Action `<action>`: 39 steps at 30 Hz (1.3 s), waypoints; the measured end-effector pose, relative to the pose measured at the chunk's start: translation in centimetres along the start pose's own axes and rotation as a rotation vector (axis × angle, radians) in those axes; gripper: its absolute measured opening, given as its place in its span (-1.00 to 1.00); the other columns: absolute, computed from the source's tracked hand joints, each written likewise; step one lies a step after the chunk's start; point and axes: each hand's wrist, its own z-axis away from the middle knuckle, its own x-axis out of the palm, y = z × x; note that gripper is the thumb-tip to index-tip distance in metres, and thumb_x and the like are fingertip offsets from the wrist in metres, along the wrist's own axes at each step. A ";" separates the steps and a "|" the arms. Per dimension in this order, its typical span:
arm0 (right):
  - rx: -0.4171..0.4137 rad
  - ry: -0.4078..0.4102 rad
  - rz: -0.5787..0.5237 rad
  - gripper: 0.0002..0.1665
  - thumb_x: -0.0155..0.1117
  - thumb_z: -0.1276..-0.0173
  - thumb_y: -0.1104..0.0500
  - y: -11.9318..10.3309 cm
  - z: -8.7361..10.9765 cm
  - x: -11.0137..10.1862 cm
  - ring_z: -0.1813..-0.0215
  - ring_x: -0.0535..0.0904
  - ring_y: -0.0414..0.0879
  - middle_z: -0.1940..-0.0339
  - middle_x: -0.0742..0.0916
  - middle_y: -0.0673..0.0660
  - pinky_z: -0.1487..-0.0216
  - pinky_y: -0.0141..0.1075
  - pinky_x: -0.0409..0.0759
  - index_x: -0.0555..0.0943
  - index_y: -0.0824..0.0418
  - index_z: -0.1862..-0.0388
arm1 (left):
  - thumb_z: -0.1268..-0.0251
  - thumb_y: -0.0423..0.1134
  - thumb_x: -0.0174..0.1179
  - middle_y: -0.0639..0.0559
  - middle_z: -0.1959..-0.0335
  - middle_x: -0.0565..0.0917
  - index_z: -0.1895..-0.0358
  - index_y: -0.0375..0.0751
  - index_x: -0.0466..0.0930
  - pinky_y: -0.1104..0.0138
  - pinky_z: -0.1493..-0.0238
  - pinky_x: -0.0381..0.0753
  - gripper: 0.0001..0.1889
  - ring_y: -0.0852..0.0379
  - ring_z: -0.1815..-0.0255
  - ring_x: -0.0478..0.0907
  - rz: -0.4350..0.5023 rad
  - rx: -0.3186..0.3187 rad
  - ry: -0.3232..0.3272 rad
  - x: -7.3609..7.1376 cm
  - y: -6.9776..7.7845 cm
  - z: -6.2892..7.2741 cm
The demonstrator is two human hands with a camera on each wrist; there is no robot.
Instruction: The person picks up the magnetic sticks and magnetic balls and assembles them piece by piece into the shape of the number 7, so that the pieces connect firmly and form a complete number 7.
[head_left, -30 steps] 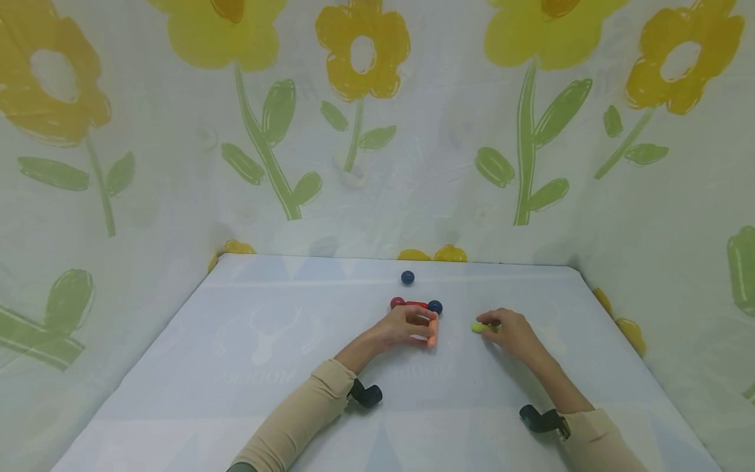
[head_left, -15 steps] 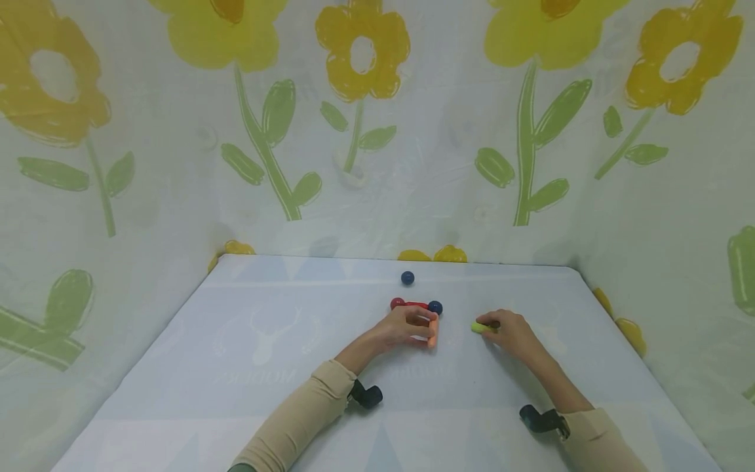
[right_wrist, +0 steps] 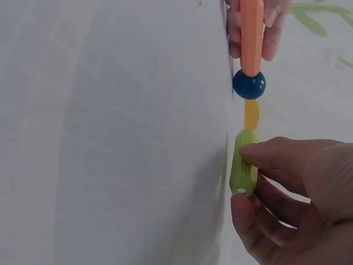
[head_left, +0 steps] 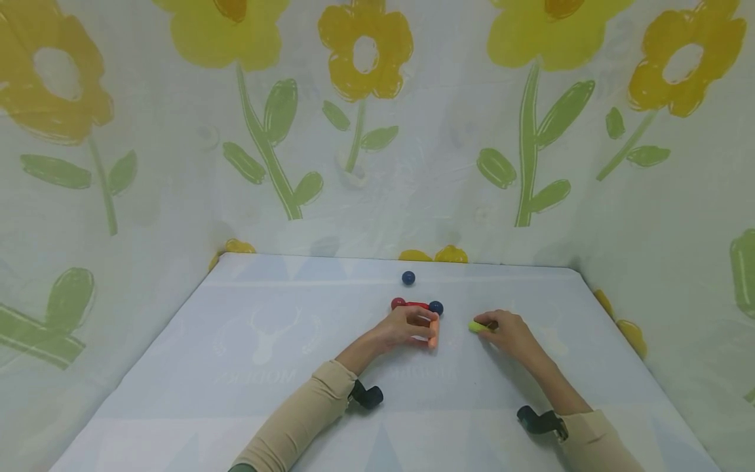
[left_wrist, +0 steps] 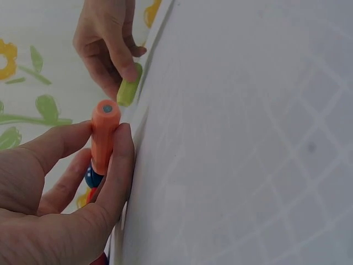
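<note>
The left grip [head_left: 404, 326] pinches a faceted orange rod [left_wrist: 103, 138], partly covering it; the rod's long axis runs near to far, its far end at a dark blue ball [head_left: 436, 308]; the right grip [head_left: 513, 333] pinches a lime-green rod [right_wrist: 242, 165], lying roughly crosswise, 1 end aimed toward the orange rod; whether it touches the tabletop [head_left: 448, 419] I cannot tell; a red rod [head_left: 417, 305], half hidden, spans from that ball to a red ball [head_left: 398, 302]; 1 navy ball [head_left: 408, 278] sits apart, farther back.
</note>
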 end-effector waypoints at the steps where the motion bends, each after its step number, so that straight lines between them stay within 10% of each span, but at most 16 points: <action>1: 0.002 0.001 0.000 -0.71 0.37 -0.21 0.36 -0.1 0.0 0.0 0.13 0.66 0.03 0.13 0.76 0.24 0.12 -0.16 0.65 0.68 0.35 0.06 | -0.21 -0.39 0.33 -0.11 -0.06 0.64 -0.10 -0.23 0.62 0.15 0.02 0.71 -0.64 0.10 0.06 0.57 0.001 0.001 0.000 0.0 0.0 0.0; 39: 0.046 -0.133 -0.092 -0.66 0.36 -0.29 0.22 -2.7 -0.4 0.5 0.23 0.58 -0.12 0.14 0.77 0.16 0.29 -0.41 0.57 0.67 0.28 -0.04 | -0.21 -0.36 0.34 -0.04 0.02 0.68 -0.10 -0.17 0.64 0.21 0.04 0.72 -0.63 0.12 0.08 0.59 -0.039 0.018 0.000 0.0 0.0 0.1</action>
